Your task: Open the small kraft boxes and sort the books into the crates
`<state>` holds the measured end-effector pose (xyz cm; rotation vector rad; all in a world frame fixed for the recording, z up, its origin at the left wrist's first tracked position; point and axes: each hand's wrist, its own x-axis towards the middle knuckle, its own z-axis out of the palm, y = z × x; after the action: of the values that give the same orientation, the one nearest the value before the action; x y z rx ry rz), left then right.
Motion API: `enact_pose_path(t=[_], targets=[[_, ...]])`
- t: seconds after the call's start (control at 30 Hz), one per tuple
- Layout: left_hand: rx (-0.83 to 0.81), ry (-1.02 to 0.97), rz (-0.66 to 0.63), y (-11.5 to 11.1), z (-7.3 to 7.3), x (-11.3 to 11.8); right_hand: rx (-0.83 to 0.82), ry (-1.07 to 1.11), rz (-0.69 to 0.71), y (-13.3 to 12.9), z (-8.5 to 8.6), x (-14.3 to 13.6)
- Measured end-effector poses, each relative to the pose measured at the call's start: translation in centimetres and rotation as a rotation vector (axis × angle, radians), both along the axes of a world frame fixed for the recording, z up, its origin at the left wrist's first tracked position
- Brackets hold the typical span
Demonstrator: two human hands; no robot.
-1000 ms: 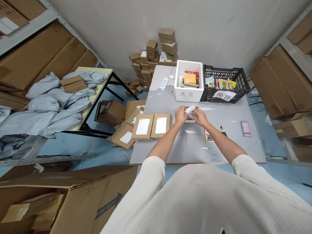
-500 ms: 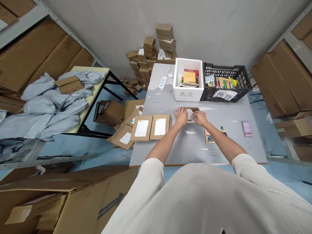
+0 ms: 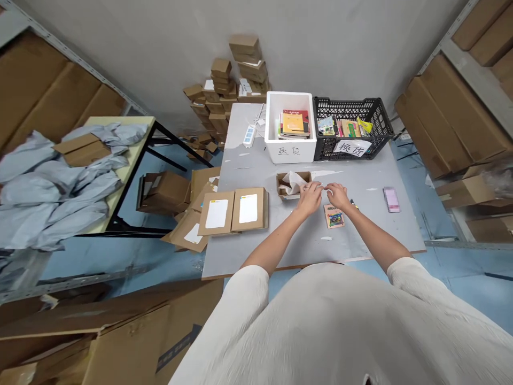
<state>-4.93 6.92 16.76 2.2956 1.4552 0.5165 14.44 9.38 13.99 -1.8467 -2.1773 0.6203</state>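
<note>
A small open cardboard box (image 3: 282, 186) stands on the grey table, with crumpled white paper (image 3: 294, 181) sticking up out of it. My left hand (image 3: 310, 198) is at the box's right side, its fingers bent and pressed together. Close beside it, my right hand (image 3: 337, 197) has its fingertips pinched towards the left ones. A small whitish bit shows between the two hands, too small to name. Below the right hand lies a small colourful booklet (image 3: 334, 217). A dark and yellow tool (image 3: 354, 204) is partly hidden behind my right wrist.
Two flat cardboard parcels (image 3: 248, 209) with white labels lie at left. A white bin (image 3: 289, 151) and a black crate (image 3: 352, 152), both holding books, stand at the back. A power strip (image 3: 249, 136) and a phone (image 3: 391, 199) are on the table. Grey bags (image 3: 64, 182) cover a side table.
Both hands have moved off the box to its right and drawn close together. The box and the white paper in it now show more fully. The view has shifted right.
</note>
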Motion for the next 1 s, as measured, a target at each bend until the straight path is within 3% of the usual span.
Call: enact_pose_path(t=[0.13,0.3,0.47,0.6,0.77,1.0], targets=[[-0.141,-0.031,-0.053,-1.7,-2.1,3.1,-0.073,-0.003,-0.091,-2.2,-2.2,4.0],[-0.36,-0.004,-0.023,-3.3,-6.1,5.1,-0.205,-0.007,-0.159,-4.9,-5.5,7.5],[-0.555,0.043,0.004,-5.1,-10.2,6.3,-0.362,0.089,-0.224,-7.3,-8.7,8.6],[-0.661,0.029,0.004,-6.7,-12.6,7.2,-0.42,0.209,-0.272,-9.1,-10.7,8.5],[-0.752,-0.008,0.026,-7.7,-13.7,7.7,-0.414,0.347,-0.4,-10.1,-12.1,8.0],[-0.782,-0.085,0.072,-8.2,-13.7,7.8,-0.483,0.502,-0.496,-9.3,-12.6,7.9]])
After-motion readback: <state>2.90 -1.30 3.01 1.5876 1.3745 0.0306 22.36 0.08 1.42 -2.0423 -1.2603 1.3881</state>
